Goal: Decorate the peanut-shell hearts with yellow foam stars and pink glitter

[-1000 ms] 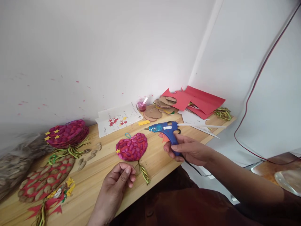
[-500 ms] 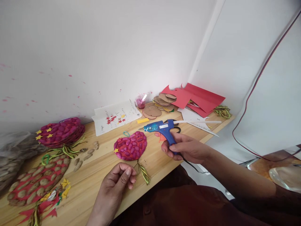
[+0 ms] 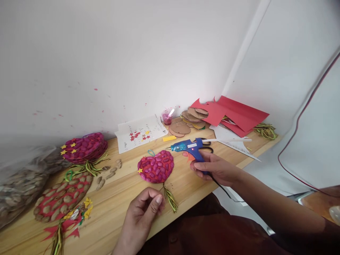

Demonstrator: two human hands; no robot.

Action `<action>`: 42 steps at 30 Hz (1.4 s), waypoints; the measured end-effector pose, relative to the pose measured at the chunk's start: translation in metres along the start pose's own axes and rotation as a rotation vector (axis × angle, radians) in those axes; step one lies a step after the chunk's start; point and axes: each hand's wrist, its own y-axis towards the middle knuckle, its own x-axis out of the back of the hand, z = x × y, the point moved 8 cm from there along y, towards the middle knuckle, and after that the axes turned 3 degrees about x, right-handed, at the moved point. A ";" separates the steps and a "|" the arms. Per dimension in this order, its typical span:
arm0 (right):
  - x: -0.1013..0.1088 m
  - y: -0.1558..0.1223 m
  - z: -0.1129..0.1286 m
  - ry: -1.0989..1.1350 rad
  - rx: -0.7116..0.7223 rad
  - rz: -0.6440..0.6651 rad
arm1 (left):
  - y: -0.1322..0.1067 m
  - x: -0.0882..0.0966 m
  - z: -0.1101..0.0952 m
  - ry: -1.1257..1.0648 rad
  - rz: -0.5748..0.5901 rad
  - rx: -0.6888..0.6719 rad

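My right hand [image 3: 212, 168] grips a blue glue gun [image 3: 190, 148] by its handle, with the nozzle pointing left over the wooden table [image 3: 119, 198]. A white glue stick pokes out of its back, and a black cord trails down from my hand. Just left of the nozzle lies a pink apple-shaped ornament [image 3: 156, 166] covered in painted shells, with a blue loop on top. My left hand [image 3: 145, 209] rests near the front edge with fingers pinched, close to a green and yellow tassel [image 3: 170, 199] below the ornament.
A stack of pink shell ornaments [image 3: 85, 148] and red pieces with unpainted shells [image 3: 60, 199] lie at the left, beside a bag of peanuts [image 3: 18, 187]. A star sticker sheet [image 3: 139, 134], a glitter cup [image 3: 167, 117], cardboard discs [image 3: 180, 127] and red paper [image 3: 233, 113] sit by the wall.
The view has shifted a little. The glue gun sits slightly lower and nearer the ornament. My left hand stays pinched by the tassel.
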 end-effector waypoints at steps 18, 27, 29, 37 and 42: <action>0.051 0.051 0.000 0.153 0.031 -0.335 | 0.044 -0.069 -0.062 1.095 0.284 -0.506; 0.071 0.069 0.010 0.093 0.039 -0.266 | 0.045 -0.064 -0.049 0.971 0.241 -0.658; 0.078 0.076 0.015 0.087 0.072 -0.298 | 0.045 -0.062 -0.051 0.948 0.246 -0.655; 0.086 0.095 0.029 -0.062 0.256 -0.448 | 0.045 -0.057 -0.053 0.854 0.255 -0.667; 0.081 0.108 0.031 -0.130 0.333 -0.491 | 0.047 -0.055 -0.052 0.829 0.247 -0.666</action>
